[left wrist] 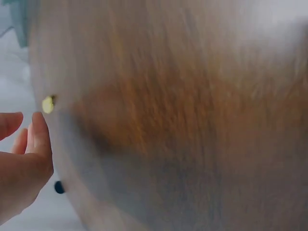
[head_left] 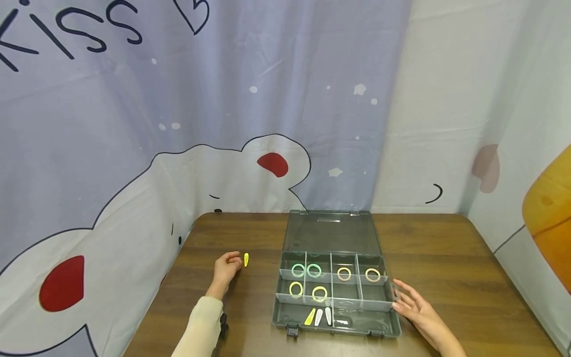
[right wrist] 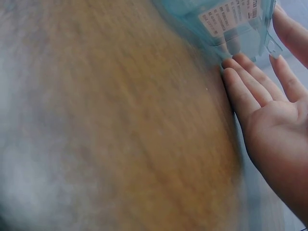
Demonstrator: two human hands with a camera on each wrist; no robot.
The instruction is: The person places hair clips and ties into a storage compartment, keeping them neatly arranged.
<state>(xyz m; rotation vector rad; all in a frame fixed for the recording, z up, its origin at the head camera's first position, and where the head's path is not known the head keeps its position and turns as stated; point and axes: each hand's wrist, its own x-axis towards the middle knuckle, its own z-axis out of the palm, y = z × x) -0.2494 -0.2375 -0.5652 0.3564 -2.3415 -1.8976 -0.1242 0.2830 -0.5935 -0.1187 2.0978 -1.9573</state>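
Just right of my left hand, a yellow snap hair clip lies on the table. A gap shows between fingers and clip; the left wrist view shows the blurred hair clip just beyond the fingertips. My right hand rests against the right side of an open grey divided box, its fingers extended near a small side loop. In the right wrist view, the fingers of that hand lie alongside the box wall. A yellow clip and two white clips lie in the front compartment.
Green rings, peach rings and yellow rings sit in the box's rear and middle compartments. Its transparent lid lies back toward the curtain. Wooden table surrounds the box.
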